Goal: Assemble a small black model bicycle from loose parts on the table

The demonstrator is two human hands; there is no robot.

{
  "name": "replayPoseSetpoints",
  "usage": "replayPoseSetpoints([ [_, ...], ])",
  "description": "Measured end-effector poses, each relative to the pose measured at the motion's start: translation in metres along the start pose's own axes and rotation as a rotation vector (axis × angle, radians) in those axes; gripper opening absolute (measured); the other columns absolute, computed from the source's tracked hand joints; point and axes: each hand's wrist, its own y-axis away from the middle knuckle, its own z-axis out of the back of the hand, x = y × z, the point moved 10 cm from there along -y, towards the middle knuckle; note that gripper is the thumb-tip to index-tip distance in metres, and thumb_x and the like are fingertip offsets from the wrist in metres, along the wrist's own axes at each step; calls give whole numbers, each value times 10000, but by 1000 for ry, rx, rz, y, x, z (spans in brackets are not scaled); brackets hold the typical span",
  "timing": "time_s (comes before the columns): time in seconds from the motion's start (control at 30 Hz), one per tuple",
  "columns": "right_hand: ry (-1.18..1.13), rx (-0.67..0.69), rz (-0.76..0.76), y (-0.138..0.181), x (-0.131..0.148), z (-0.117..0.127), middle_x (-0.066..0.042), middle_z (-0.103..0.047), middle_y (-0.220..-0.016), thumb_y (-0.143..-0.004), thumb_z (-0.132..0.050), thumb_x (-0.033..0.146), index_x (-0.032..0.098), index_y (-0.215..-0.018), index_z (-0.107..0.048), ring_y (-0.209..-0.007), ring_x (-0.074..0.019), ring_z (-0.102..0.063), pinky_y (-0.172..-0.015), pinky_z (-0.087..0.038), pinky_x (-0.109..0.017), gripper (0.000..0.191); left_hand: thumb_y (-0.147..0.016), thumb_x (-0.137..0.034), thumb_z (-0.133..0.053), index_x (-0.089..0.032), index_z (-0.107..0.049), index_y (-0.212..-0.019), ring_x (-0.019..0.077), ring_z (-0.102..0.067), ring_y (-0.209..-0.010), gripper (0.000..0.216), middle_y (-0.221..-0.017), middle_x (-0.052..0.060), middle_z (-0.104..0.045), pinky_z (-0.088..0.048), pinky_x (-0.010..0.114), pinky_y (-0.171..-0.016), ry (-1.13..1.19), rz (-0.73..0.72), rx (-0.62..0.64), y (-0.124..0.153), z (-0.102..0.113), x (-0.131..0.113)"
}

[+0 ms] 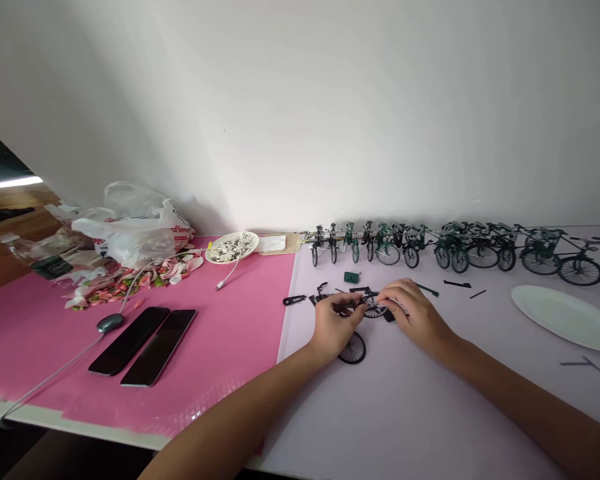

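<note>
Finished-looking bicycles (450, 236) line the counter's (370, 420) back edge; left hand (331, 327) and right hand (413, 308) pinch an apparently unfinished bicycle (373, 306), with another wheel (353, 348) nearby.

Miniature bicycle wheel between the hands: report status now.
Left hand pinches miniature bicycle wheel. Right hand at its edge. Second wheel below left hand. Green piece beyond hands, nothing plainly blocking.

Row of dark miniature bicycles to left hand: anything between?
Head view: a small green rectangular piece and small black parts lie between the left hand and the bicycles.
</note>
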Motion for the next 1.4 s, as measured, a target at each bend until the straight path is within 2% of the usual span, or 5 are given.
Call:
replayPoseSetpoints([
  [0.17,4,19,33,-1,6,-3,-51,-694,-855,-1015,-532,205,256,-936,-638,-843,-238,-600,-750,-506,-404,142,-751,-246,-790,-154,-810,-952,165,-650,-732,222,-923,102,-776,-537,296,-725,-51,-12,12,1,-1,1],
  [0.37,-47,-48,54,-1,9,5,-46,-706,-790,-994,-547,173,267,-870,-702,-771,-220,-624,-686,-526,-394,220,-772,-223,-762,-156,-808,-939,186,-690,-800,185,-980,113,-784,-555,296,-746,-90,-52,18,2,-2,-2],
  [0.57,-125,-145,76,-1,16,16,-23,-692,-740,-925,-660,129,268,-886,-715,-711,-203,-621,-629,-526,-361,154,-775,-192,-745,-150,-801,-941,181,-707,-808,180,-976,99,-788,-568,288,-746,-125,-84,19,2,-3,-3],
  [0.97,-160,-89,-148,4,-7,7,-29,-665,-809,-944,-653,271,259,-924,-665,-740,-204,-647,-675,-549,-351,26,-790,-207,-748,-149,-797,-933,195,-728,-850,161,-969,97,-790,-575,287,-748,-149,-101,28,3,-4,-8],
  [1.4,-167,-13,-301,7,-15,0,-15,-657,-765,-924,-646,325,251,-872,-655,-708,-192,-621,-664,-513,-325,90,-796,-179,-728,-157,-793,-926,186,-724,-835,146,-955,85,-790,-563,279,-737,-166,-107,33,3,-5,-8],
])
